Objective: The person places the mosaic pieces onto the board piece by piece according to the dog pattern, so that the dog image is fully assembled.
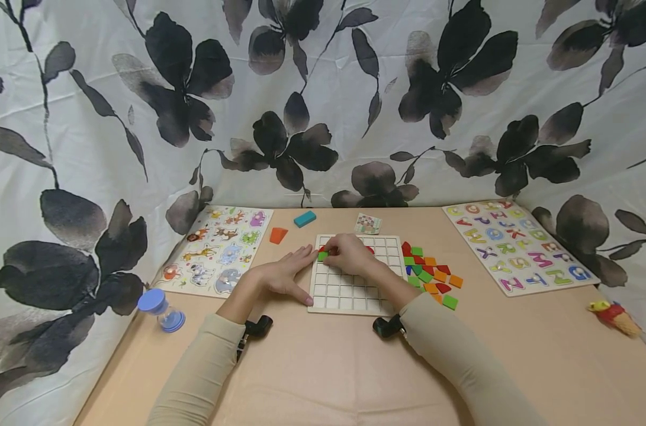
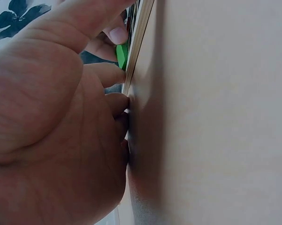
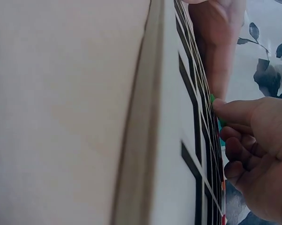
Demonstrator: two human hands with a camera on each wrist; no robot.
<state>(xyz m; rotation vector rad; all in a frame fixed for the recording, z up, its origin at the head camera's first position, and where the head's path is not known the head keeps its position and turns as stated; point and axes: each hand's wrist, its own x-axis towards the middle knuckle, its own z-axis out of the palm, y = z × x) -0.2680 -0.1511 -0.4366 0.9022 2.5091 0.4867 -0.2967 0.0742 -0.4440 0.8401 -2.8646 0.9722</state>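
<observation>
A white board with a square grid (image 1: 349,299) lies flat on the table in the head view. My right hand (image 1: 349,254) is over its upper left part, pinching a small green square tile (image 1: 322,257) between thumb and fingers. In the left wrist view the green tile (image 2: 121,56) stands out just above the board's edge. My left hand (image 1: 280,276) rests along the board's left side, thumb and fingers spread and touching its edge. Red pieces show on the board, one of them a red tile (image 1: 370,250) partly behind my right hand.
Right of the board lies a loose pile of coloured tiles (image 1: 429,275). A small pattern card (image 1: 368,223), a blue block (image 1: 304,219) and an orange piece (image 1: 278,235) lie behind. An animal board (image 1: 211,266), a letter board (image 1: 520,248), a blue sand timer (image 1: 163,310) and a small toy (image 1: 616,318) stand around.
</observation>
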